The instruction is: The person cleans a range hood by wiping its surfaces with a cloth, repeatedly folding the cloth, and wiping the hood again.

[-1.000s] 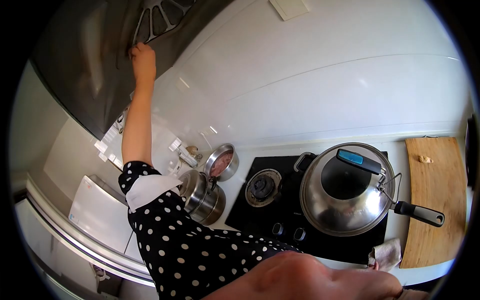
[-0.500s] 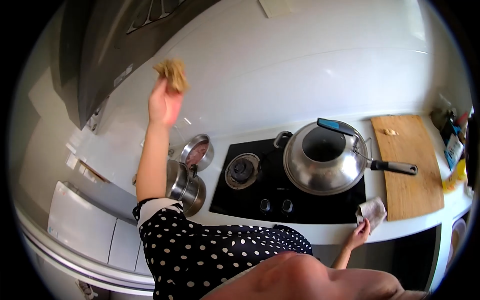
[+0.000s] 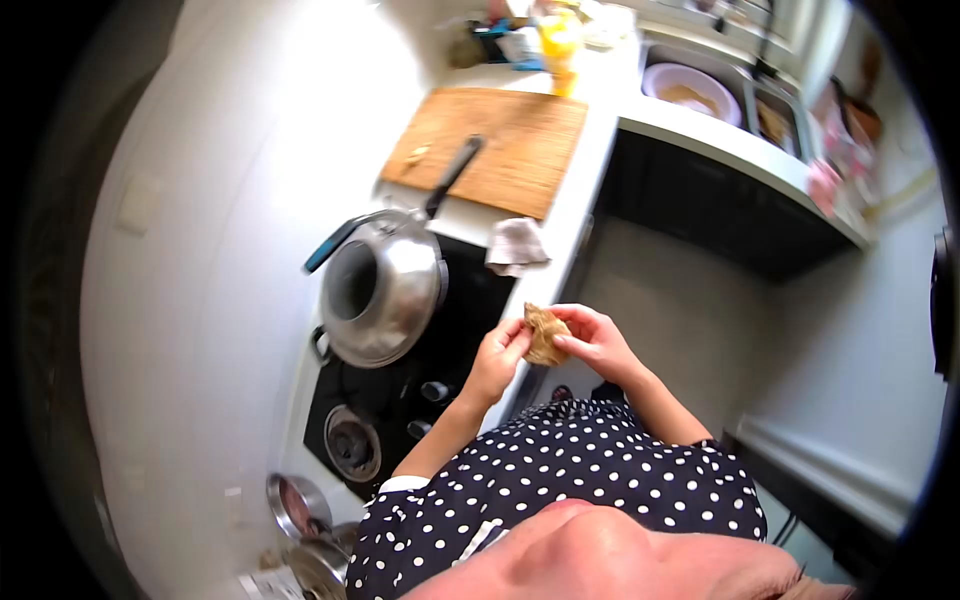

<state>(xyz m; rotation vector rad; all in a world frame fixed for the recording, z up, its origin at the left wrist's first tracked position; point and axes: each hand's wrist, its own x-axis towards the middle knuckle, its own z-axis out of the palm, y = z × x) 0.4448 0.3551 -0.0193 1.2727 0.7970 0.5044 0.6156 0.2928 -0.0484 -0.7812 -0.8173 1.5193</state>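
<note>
A crumpled yellow-brown cloth (image 3: 545, 336) is pinched between my two hands, in front of my body by the counter edge. My left hand (image 3: 495, 358) grips its left side, fingers closed. On the other side, my right hand (image 3: 596, 342) has its fingers and thumb closed on the same cloth. Just beyond them, a light grey folded cloth (image 3: 516, 247) lies at the counter's edge, touched by neither hand. To the left, a lidded steel wok (image 3: 400, 310) stands on the black gas stove (image 3: 385, 410).
A wooden cutting board (image 3: 490, 150) lies past the wok, with a small pale piece on it. Farther off is a sink (image 3: 745, 80) holding a lilac basin (image 3: 692, 90). A yellow bottle (image 3: 561, 50) stands behind the board. Steel pots (image 3: 300, 505) sit at lower left.
My view has turned right toward the sink. My left hand has come down from the wall with the yellow-brown cloth. My right hand has let go of the grey cloth and now holds the yellow-brown one.
</note>
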